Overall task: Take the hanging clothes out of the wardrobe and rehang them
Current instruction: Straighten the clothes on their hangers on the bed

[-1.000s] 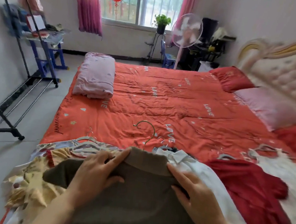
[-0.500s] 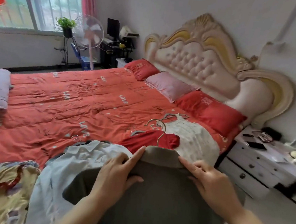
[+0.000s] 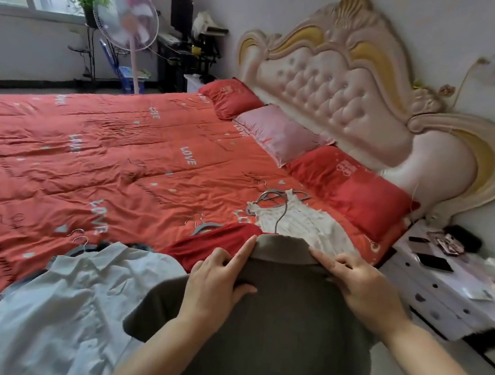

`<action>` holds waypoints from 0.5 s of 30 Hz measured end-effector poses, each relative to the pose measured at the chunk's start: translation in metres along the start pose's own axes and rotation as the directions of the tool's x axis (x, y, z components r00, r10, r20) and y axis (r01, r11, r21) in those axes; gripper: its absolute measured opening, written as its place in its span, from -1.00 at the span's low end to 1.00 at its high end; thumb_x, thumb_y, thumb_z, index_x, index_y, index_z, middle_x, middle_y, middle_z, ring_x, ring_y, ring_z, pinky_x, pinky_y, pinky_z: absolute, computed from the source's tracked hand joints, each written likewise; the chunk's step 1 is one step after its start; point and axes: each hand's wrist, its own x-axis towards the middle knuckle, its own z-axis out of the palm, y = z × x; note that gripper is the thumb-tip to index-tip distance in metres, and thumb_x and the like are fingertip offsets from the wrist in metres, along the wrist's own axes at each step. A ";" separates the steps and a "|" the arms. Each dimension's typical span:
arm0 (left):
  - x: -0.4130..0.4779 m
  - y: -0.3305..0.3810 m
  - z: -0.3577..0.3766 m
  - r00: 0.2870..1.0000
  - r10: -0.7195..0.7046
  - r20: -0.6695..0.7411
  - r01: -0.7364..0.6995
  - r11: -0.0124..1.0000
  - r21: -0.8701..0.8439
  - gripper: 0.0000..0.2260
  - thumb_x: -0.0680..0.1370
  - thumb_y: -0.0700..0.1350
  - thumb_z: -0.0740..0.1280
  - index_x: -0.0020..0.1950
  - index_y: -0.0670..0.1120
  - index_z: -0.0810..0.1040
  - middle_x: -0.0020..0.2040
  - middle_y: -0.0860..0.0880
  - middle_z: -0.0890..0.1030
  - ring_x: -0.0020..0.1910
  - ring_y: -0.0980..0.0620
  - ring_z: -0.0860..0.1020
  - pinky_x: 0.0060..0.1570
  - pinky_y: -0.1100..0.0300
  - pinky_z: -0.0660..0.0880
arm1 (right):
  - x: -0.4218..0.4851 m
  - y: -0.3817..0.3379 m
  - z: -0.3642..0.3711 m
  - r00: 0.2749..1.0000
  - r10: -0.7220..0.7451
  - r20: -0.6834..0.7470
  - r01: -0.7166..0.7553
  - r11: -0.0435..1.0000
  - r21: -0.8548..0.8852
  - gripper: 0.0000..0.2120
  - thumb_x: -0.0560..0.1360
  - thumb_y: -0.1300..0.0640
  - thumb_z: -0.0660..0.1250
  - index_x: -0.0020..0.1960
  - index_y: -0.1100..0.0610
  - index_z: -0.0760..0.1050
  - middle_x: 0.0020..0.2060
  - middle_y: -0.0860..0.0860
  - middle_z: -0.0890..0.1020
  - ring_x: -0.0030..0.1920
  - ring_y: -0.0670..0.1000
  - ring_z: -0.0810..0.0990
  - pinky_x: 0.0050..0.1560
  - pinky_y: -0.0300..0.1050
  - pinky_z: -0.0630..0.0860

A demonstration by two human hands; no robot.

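Orange-red quilt [image 3: 90, 155]: spread over the whole bed, with clothes on hangers laid along the near edge.
Headboard [image 3: 342, 84]: padded pink and gold, off to the right behind the pillows.
Dark shirt [image 3: 280, 328]: olive-grey, held up in front of the person by its shoulders, collar uppermost and body hanging down toward the camera.
Pale blue shirt [image 3: 69, 306]: flat on the quilt, just left of the dark one.
White top [image 3: 307, 221]: lying on the quilt just beyond the dark collar.
Left hand [image 3: 217, 285]: gripping the shirt's left shoulder, forefinger straight along the collar edge, thumb pressing a fold of cloth.
Right hand [image 3: 364, 288]: fingers bent over the right shoulder and collar; the thumb is hidden.
Hook [image 3: 284, 212]: thin wire rising from the collar, midway between the two hands.
Change: both hands keep the same hold, but the shirt has moved toward the headboard, so its hook now shows against the white top.
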 end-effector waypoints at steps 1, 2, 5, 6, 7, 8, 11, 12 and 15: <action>0.012 -0.005 0.006 1.000 -0.016 0.005 0.016 1.000 0.002 -0.23 0.50 0.20 0.26 0.31 0.29 -0.38 -0.05 0.06 0.25 0.02 0.06 0.39 0.14 0.19 0.31 | 0.013 0.009 0.008 1.000 -0.005 0.009 0.005 1.000 0.004 -0.27 0.38 0.25 0.46 0.38 -0.24 0.26 -0.16 -0.13 0.52 -0.24 -0.15 0.50 -0.31 -0.27 0.48; 0.025 -0.010 0.012 1.000 -0.024 0.002 0.024 1.000 0.016 -0.23 0.51 0.19 0.25 0.31 0.28 -0.39 -0.05 0.06 0.25 0.01 0.06 0.39 0.14 0.20 0.30 | 0.026 0.017 0.017 1.000 -0.020 0.011 0.020 1.000 0.003 -0.27 0.37 0.26 0.47 0.38 -0.21 0.28 -0.17 -0.11 0.52 -0.25 -0.14 0.50 -0.34 -0.29 0.47; 0.058 -0.030 0.028 0.996 -0.086 0.031 0.086 0.996 -0.001 -0.23 0.50 0.15 0.29 0.33 0.25 -0.34 -0.07 0.05 0.25 0.01 0.03 0.40 0.10 0.18 0.30 | 0.068 0.038 0.040 0.998 -0.047 0.037 0.046 0.999 0.030 -0.26 0.34 0.29 0.49 0.38 -0.17 0.29 -0.20 -0.08 0.53 -0.29 -0.11 0.52 -0.35 -0.33 0.40; 0.067 -0.036 0.033 0.994 -0.109 0.028 0.109 0.994 -0.001 -0.22 0.50 0.14 0.30 0.35 0.24 -0.32 -0.07 0.05 0.25 0.01 0.01 0.41 0.09 0.16 0.31 | 0.081 0.044 0.049 0.998 -0.053 0.044 0.052 0.998 0.036 -0.26 0.34 0.29 0.49 0.38 -0.15 0.29 -0.20 -0.06 0.53 -0.29 -0.09 0.52 -0.34 -0.33 0.41; 0.075 -0.043 0.039 0.991 -0.132 0.029 0.131 0.991 0.008 -0.22 0.50 0.12 0.31 0.35 0.24 -0.32 -0.07 0.05 0.24 0.01 0.01 0.42 0.09 0.16 0.32 | 0.095 0.051 0.058 0.997 -0.059 0.049 0.057 0.998 0.040 -0.25 0.33 0.30 0.49 0.37 -0.15 0.29 -0.20 -0.05 0.52 -0.30 -0.08 0.53 -0.35 -0.31 0.43; 0.084 -0.049 0.044 0.987 -0.157 0.038 0.156 0.988 0.017 -0.21 0.50 0.12 0.31 0.34 0.23 -0.33 -0.07 0.05 0.25 0.03 0.01 0.41 0.10 0.16 0.31 | 0.107 0.057 0.067 0.996 -0.060 0.064 0.056 0.997 0.051 -0.25 0.33 0.31 0.49 0.37 -0.15 0.28 -0.21 -0.05 0.52 -0.31 -0.07 0.53 -0.37 -0.27 0.47; 0.109 -0.071 0.061 0.973 -0.225 0.053 0.222 0.973 0.058 -0.20 0.52 0.12 0.29 0.32 0.20 -0.39 0.00 0.02 0.32 0.08 0.01 0.41 0.14 0.17 0.30 | 0.145 0.074 0.100 0.989 -0.067 0.134 0.054 0.994 0.093 -0.27 0.36 0.32 0.45 0.37 -0.20 0.29 -0.19 -0.01 0.49 -0.30 0.00 0.53 -0.38 -0.08 0.55; 0.116 -0.078 0.066 0.966 -0.252 0.059 0.248 0.966 0.071 -0.21 0.52 0.12 0.28 0.32 0.20 -0.39 0.04 0.01 0.34 0.09 0.02 0.41 0.15 0.17 0.30 | 0.158 0.079 0.110 0.986 -0.069 0.154 0.053 0.993 0.103 -0.29 0.38 0.31 0.42 0.37 -0.21 0.29 -0.18 0.00 0.48 -0.29 0.03 0.53 -0.37 -0.02 0.56; 0.138 -0.100 0.081 0.937 -0.343 0.068 0.335 0.936 0.106 -0.23 0.52 0.12 0.26 0.32 0.21 -0.38 0.10 0.01 0.35 0.13 0.03 0.40 0.18 0.17 0.30 | 0.198 0.093 0.142 0.970 -0.097 0.224 0.071 0.990 0.121 -0.34 0.43 0.27 0.39 0.37 -0.22 0.28 -0.16 0.01 0.48 -0.27 0.02 0.52 -0.35 -0.03 0.53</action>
